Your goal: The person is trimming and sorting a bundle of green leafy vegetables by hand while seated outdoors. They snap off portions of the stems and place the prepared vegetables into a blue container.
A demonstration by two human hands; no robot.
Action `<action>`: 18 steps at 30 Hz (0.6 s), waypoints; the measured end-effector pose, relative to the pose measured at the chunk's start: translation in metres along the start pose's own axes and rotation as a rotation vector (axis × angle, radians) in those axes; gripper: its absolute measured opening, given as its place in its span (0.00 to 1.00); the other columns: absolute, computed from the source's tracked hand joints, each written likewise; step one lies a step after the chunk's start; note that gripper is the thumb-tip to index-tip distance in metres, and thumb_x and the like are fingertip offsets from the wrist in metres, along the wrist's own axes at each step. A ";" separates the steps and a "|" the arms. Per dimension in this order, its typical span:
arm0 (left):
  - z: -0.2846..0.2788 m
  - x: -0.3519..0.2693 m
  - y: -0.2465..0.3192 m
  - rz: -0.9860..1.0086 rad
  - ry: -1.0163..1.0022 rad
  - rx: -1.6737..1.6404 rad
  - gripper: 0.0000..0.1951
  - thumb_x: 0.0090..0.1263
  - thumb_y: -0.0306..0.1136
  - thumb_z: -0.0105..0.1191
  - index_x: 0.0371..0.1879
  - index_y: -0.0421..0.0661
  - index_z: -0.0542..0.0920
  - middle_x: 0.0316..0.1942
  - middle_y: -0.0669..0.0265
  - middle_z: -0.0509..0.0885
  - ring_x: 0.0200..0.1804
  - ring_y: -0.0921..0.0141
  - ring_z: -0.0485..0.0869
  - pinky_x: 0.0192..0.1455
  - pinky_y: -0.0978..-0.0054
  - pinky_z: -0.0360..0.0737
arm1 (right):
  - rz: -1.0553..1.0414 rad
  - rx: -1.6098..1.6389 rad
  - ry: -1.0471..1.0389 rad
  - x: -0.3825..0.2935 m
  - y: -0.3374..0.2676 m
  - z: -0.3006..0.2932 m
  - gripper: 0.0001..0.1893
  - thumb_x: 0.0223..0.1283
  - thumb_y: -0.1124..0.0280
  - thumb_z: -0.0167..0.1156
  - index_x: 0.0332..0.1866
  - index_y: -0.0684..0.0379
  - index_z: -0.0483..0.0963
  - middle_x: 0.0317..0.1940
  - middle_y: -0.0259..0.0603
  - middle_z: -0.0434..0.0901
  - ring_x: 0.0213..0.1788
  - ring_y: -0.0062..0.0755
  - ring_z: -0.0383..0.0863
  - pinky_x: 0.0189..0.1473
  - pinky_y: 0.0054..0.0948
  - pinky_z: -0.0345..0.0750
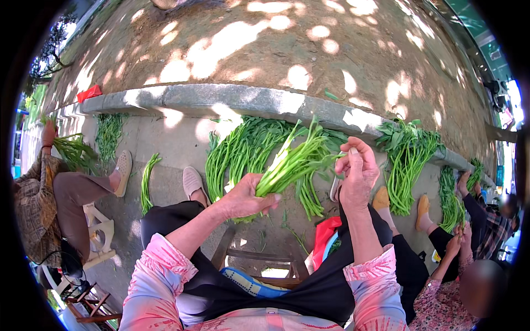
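Note:
My left hand (248, 196) is closed around the cut ends of a bunch of green leafy-vegetable stems (290, 161). The bunch slants up and to the right, its leafy tips towards my other hand. Beside those tips is my right hand (358, 176), raised with its fingers curled; whether a leaf is pinched between them is unclear. Below and behind the bunch, a large heap of the same long-stemmed greens (240, 149) lies on the pavement against the stone curb (232, 97). A smaller clump of stems (308, 196) lies between my feet.
A red plastic bag (325, 238) stands by my right leg, near a wooden stool frame (261, 255). More greens (403, 173) lean on the curb at right; a few stems (148, 182) lie at left. People sit on both sides handling greens. A red object (89, 93) rests on the curb.

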State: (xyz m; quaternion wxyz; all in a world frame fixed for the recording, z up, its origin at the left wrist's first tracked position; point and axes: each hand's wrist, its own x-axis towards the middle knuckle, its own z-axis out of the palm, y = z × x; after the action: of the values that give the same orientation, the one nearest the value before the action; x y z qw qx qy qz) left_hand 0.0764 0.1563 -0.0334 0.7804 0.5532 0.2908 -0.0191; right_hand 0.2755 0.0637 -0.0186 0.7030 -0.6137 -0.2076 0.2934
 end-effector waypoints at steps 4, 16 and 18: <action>0.001 0.003 -0.004 0.007 0.046 0.048 0.04 0.61 0.26 0.53 0.30 0.40 0.74 0.20 0.70 0.76 0.20 0.79 0.73 0.21 0.80 0.72 | -0.091 -0.140 -0.126 -0.009 0.001 0.003 0.08 0.57 0.75 0.53 0.41 0.66 0.71 0.27 0.33 0.74 0.22 0.13 0.70 0.24 0.13 0.67; 0.004 0.003 -0.003 0.006 0.087 0.238 0.06 0.58 0.25 0.53 0.32 0.39 0.73 0.18 0.70 0.74 0.20 0.79 0.72 0.23 0.78 0.71 | 0.228 0.058 -0.298 -0.005 0.006 0.010 0.09 0.56 0.73 0.57 0.40 0.65 0.72 0.26 0.37 0.75 0.21 0.19 0.71 0.23 0.16 0.68; 0.002 0.003 -0.005 -0.006 0.074 0.253 0.07 0.61 0.29 0.54 0.32 0.39 0.74 0.20 0.69 0.77 0.21 0.80 0.74 0.23 0.81 0.72 | 0.238 0.083 -0.272 -0.004 0.009 0.007 0.08 0.56 0.74 0.57 0.38 0.66 0.72 0.24 0.37 0.75 0.20 0.18 0.71 0.23 0.16 0.69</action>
State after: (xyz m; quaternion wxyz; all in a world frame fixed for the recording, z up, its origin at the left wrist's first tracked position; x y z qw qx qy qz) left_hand 0.0780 0.1529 -0.0389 0.6933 0.6466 0.3161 -0.0374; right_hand 0.2668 0.0672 -0.0256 0.6535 -0.5592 -0.2143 0.4630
